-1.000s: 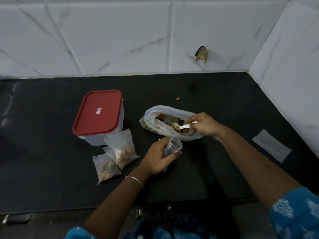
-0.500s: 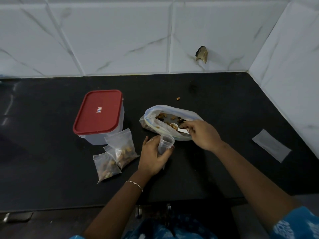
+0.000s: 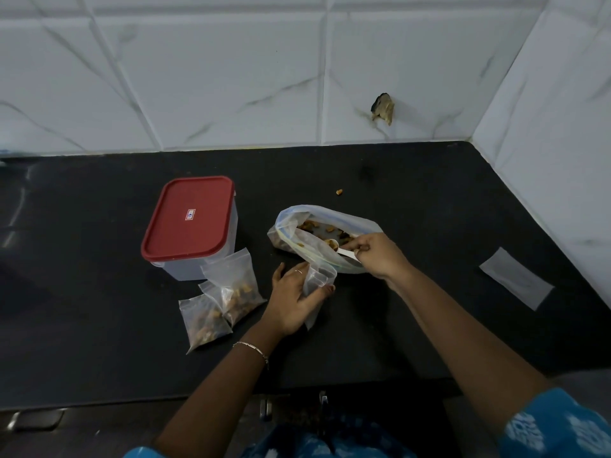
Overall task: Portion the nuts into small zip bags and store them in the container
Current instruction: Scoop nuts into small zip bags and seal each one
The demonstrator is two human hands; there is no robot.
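Observation:
A large clear bag of nuts lies open on the black counter. My right hand pinches a small white spoon with nuts in its bowl, just above the big bag's mouth. My left hand grips a small clear zip bag, mouth held open, right below the big bag. Two filled small bags lie left of my left hand. The container with a red lid stands closed behind them.
A flat unfilled zip bag lies at the right, near the side wall. One loose nut sits on the counter behind the big bag. White tiled walls close off the back and right. The counter's front edge runs just under my forearms.
My right hand drew the spoon back from deep in the big bag toward its mouth. My left hand moved the small bag up and closer to the big bag.

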